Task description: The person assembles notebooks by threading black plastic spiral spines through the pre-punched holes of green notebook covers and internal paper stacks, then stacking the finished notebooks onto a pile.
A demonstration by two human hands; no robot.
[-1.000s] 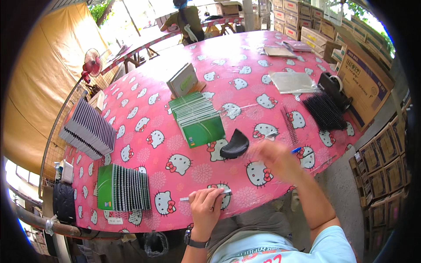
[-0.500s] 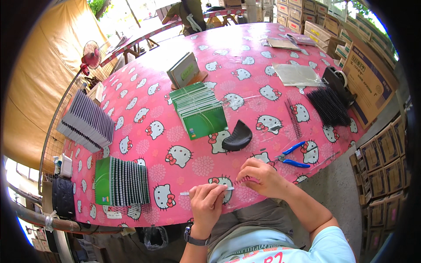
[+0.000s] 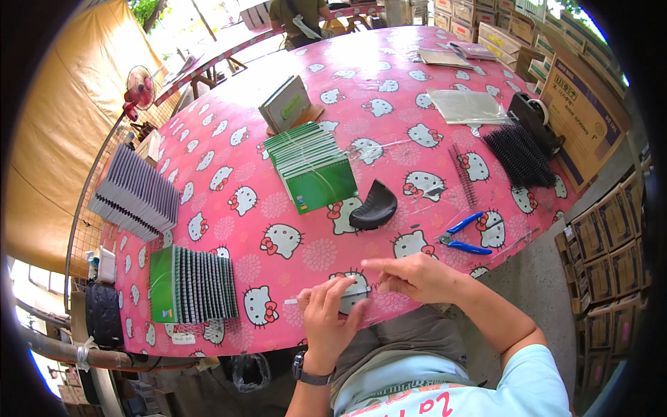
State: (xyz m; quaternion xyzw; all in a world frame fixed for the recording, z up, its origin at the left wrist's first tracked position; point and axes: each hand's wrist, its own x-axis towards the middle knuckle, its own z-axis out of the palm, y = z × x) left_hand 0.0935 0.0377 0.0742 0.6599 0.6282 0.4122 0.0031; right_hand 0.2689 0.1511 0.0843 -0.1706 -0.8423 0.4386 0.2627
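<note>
My left hand [image 3: 326, 309] rests at the table's near edge, its fingers bent over a thin white strip [image 3: 290, 301] and its thumb spread apart. The strip sticks out on both sides of the fingers. Just to the right, my right hand [image 3: 420, 278] has its index finger stretched leftward, the other fingers curled over a thin dark spiral binding coil [image 3: 375, 286]. Most of that coil is hidden. Blue-handled cutting pliers [image 3: 467, 236] lie open beyond my right hand. A black curved, wedge-shaped piece [image 3: 375, 206] sits farther off.
Green notebooks [image 3: 316, 174] are stacked mid-table; more spiral-bound ones [image 3: 201, 285] stand at left, below a grey-edged stack [image 3: 135, 191]. Black coils [image 3: 520, 156] pile at right by a cardboard box [image 3: 582, 121]. One loose coil [image 3: 463, 176] lies nearby. Another person [image 3: 299, 21] is at the far table.
My right index finger has stretched out toward the left hand, and the right hand has shifted slightly. My left thumb has moved away from its fingers. The view has tilted a little.
</note>
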